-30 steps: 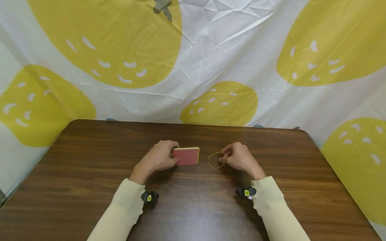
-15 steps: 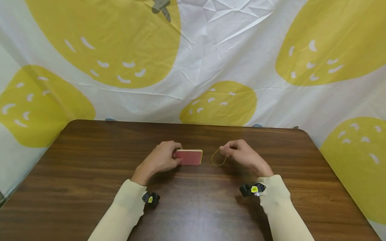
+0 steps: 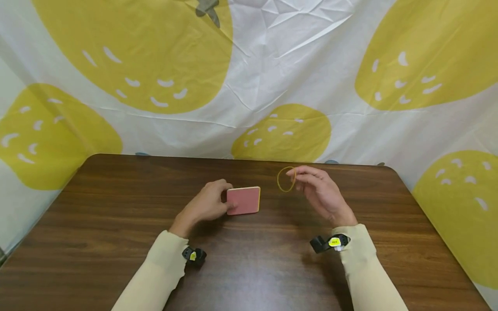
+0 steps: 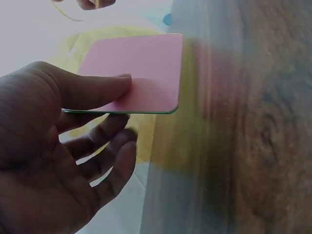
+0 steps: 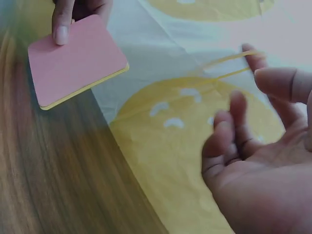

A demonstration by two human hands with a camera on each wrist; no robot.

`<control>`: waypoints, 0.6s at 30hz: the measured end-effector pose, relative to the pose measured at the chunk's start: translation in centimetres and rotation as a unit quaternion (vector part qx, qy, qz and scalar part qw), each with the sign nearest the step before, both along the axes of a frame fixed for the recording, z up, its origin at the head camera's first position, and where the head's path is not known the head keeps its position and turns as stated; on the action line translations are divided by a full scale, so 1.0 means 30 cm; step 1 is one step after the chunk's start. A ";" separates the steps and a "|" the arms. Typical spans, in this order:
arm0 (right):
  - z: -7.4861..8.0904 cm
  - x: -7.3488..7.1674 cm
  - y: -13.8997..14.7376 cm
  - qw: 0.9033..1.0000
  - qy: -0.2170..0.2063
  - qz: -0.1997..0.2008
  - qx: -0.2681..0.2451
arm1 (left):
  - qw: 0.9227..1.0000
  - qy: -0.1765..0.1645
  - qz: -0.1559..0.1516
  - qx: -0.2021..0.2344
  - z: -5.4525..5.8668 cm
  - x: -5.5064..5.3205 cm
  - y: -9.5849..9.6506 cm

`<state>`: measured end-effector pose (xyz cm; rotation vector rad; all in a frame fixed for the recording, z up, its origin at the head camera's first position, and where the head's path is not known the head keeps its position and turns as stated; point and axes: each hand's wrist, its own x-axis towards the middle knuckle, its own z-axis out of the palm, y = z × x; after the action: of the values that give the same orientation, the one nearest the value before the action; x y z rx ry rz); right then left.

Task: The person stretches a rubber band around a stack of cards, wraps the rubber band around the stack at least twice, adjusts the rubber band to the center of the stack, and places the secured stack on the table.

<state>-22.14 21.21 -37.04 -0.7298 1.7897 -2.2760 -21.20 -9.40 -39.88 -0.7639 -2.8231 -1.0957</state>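
Observation:
My left hand (image 3: pixel 206 201) pinches a thin stack of pink cards (image 3: pixel 245 201) with rounded corners, thumb on the near face and fingers behind. A yellow edge shows along the stack in the right wrist view, where its pink face (image 5: pixel 78 61) tilts toward the camera. To the right, my right hand (image 3: pixel 323 190) holds a yellow rubber band (image 3: pixel 278 181) between thumb and index finger, with the other fingers loosely bent. The loop hangs out to the left of the fingertips, apart from the cards. In the right wrist view the band (image 5: pixel 226 61) looks blurred.
Both hands are over a dark brown wooden table (image 3: pixel 249 268). Behind it hangs a white cloth (image 3: pixel 256 77) with large yellow fruit prints, running along the table's far edge. A small black camera is strapped to each wrist.
My right hand has risen and moved slightly away and right, lifting the rubber band and turning more palm up. The left hand has tilted the cards so more of their pink face shows.

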 end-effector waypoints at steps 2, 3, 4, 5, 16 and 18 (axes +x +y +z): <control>0.003 0.005 -0.003 0.999 0.027 -0.011 -0.023 | 1.000 -0.004 0.000 0.026 0.010 0.000 -0.005; 0.005 0.007 -0.005 0.998 0.042 -0.017 -0.032 | 0.999 -0.007 -0.001 0.040 0.019 0.002 -0.007; 0.007 0.008 -0.007 0.997 0.056 -0.024 -0.038 | 0.999 -0.010 -0.003 0.053 0.029 0.003 -0.011; 0.010 0.010 -0.011 0.996 0.069 -0.031 -0.044 | 0.998 -0.013 -0.004 0.066 0.040 0.006 -0.015; 0.049 0.038 -0.035 0.993 0.088 -0.074 -0.004 | 0.978 0.003 -0.035 0.206 0.155 0.059 -0.025; 0.057 0.045 -0.036 0.991 0.090 -0.084 0.046 | 0.974 0.005 -0.041 0.222 0.165 0.066 -0.026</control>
<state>-20.79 20.12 -35.33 -0.8190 2.0964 -2.2757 -19.23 -10.17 -34.93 -0.8370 -2.4084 -1.6455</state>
